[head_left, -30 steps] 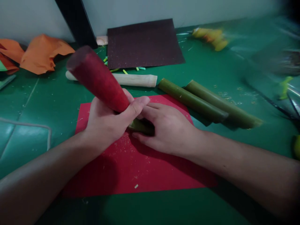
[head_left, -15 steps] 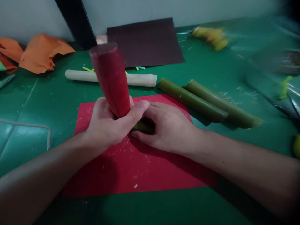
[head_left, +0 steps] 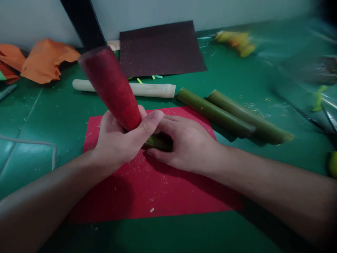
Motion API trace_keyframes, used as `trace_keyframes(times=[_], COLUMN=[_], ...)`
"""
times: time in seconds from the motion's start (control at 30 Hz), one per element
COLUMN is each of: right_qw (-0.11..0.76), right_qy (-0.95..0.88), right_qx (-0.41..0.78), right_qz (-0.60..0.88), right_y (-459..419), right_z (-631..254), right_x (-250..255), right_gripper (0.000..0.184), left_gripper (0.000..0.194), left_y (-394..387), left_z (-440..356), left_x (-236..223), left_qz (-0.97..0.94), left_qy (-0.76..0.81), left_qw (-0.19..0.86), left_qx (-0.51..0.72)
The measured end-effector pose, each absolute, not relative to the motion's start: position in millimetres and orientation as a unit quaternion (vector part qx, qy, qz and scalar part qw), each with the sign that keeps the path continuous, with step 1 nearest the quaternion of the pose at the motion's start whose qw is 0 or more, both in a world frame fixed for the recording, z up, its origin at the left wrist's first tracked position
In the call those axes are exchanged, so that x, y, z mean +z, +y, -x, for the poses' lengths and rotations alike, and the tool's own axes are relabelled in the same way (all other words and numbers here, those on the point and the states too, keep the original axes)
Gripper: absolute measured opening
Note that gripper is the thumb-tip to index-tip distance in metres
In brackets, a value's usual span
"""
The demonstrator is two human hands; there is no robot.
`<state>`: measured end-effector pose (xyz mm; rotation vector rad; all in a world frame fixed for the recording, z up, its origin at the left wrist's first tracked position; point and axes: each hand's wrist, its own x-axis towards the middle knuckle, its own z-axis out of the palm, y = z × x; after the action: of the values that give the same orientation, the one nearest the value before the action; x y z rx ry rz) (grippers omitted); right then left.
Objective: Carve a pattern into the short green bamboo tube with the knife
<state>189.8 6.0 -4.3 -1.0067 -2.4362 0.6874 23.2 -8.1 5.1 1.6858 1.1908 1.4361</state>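
My left hand (head_left: 119, 140) is closed round the lower end of a thick red tube (head_left: 112, 86), which slants up and to the left. A short green bamboo piece (head_left: 158, 142) lies under my right hand (head_left: 184, 144), whose fingers wrap over it and press it onto a red sheet (head_left: 147, 186). The red tube's bottom end meets the green piece between both hands; the join is hidden by my fingers.
Two long green bamboo tubes (head_left: 231, 117) lie to the right, a pale peeled stick (head_left: 147, 89) behind the red sheet. A dark sandpaper sheet (head_left: 160, 47) and orange crumpled paper (head_left: 44, 59) sit at the back on the green mat (head_left: 52, 112).
The red tube swung from tilted left to nearly upright, then back to tilted left. Both hands stayed in place on the red sheet.
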Motion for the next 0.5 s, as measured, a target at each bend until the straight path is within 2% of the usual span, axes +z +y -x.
trace_keyframes(times=[0.13,0.5], right_qw=[0.208,0.217], right_qy=[-0.875,-0.877], right_qx=[0.242,0.212], right_qz=[0.363,0.374], right_y=[6.7,7.5], right_z=[-189.2,-189.7], right_x=[-4.1,-4.4], right_gripper=[0.027,0.023], left_gripper=[0.05,0.025], left_y=[-9.2,-10.9], left_z=[-23.3,-21.3], left_x=[6.9,-2.5], left_qz=[-0.663,-0.644], left_qy=[0.437,0.452], left_qw=[0.312,0.265], left_qx=[0.521,0.557])
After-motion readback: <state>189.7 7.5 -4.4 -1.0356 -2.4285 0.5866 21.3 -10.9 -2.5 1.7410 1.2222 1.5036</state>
